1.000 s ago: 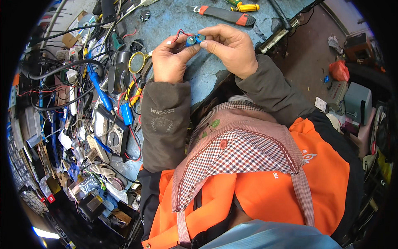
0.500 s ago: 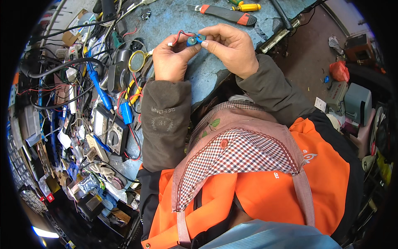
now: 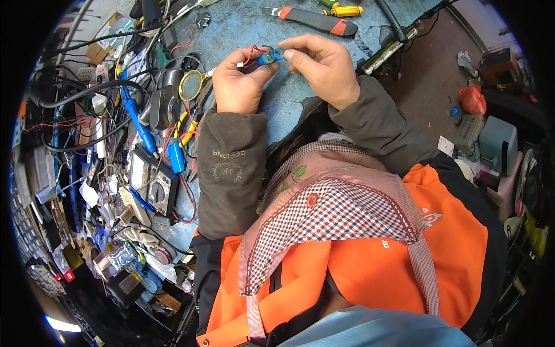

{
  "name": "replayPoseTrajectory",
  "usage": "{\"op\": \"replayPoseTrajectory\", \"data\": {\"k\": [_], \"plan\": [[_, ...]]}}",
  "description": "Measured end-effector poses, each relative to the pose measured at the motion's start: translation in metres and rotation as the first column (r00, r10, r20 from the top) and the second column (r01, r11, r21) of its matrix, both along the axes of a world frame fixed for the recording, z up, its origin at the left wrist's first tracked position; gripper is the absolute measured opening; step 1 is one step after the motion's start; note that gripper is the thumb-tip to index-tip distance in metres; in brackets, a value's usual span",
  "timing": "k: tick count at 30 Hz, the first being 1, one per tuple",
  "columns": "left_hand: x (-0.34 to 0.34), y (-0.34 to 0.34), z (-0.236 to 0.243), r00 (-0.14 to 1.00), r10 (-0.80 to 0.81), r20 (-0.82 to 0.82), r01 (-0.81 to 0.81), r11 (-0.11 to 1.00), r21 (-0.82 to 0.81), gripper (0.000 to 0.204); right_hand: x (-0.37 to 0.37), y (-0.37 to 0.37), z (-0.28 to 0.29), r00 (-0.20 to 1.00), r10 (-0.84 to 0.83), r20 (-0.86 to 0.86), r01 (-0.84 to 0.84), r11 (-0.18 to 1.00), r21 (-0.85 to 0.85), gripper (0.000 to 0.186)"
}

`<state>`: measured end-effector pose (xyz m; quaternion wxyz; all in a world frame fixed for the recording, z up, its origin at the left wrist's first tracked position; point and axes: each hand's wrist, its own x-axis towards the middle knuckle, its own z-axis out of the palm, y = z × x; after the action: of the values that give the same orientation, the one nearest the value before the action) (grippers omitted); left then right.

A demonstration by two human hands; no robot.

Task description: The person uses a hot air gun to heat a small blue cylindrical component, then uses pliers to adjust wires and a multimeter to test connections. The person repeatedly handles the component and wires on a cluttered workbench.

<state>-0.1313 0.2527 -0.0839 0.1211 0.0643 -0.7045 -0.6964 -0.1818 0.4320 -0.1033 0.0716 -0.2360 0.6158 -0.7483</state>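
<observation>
My left hand point(image 3: 238, 84) is closed on a small blue-wrapped battery pack point(image 3: 266, 58), held between thumb and fingers above the workbench. Its visible end is round and greyish. A red wire point(image 3: 250, 54) loops from the pack over my left fingers to a small white plug point(image 3: 240, 65). From the right, my right hand point(image 3: 324, 68) pinches a blue ring-like part point(image 3: 279, 54) at the pack's right side between thumb and forefinger. Whether that part is joined to the pack cannot be made out.
On the blue bench point(image 3: 231, 29) lie a red-and-black utility knife point(image 3: 318, 22) and a yellow screwdriver point(image 3: 344, 10). Leftward are a magnifying glass point(image 3: 191, 85), a multimeter point(image 3: 159, 191), a blue soldering iron point(image 3: 137, 121) and tangled cables. The bench edge runs along the right.
My right thumb and fingers have shifted slightly on the blue part, which looks tilted differently. The left hand and pack have turned a little, and the red wire has moved with them.
</observation>
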Motion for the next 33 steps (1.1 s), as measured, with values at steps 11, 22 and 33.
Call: {"op": "replayPoseTrajectory", "data": {"k": [11, 22, 33], "plan": [[-0.002, -0.009, -0.006, 0.992, -0.123, 0.025, 0.124, 0.99, -0.072, 0.029, -0.008, 0.011, 0.003, 0.979, -0.028, -0.203, 0.031, 0.999, 0.013, 0.017], [-0.002, -0.014, 0.001, 0.977, -0.19, 0.095, 0.198, 0.976, -0.085, 0.03, -0.026, 0.028, 0.016, 0.758, 0.048, -0.651, 0.087, 0.981, 0.174, 0.017], [-0.002, -0.011, 0.003, 0.983, -0.138, 0.122, 0.157, 0.974, -0.165, 0.034, -0.022, 0.024, 0.019, 0.641, 0.04, -0.766, 0.188, 0.96, 0.208, 0.018]]}}
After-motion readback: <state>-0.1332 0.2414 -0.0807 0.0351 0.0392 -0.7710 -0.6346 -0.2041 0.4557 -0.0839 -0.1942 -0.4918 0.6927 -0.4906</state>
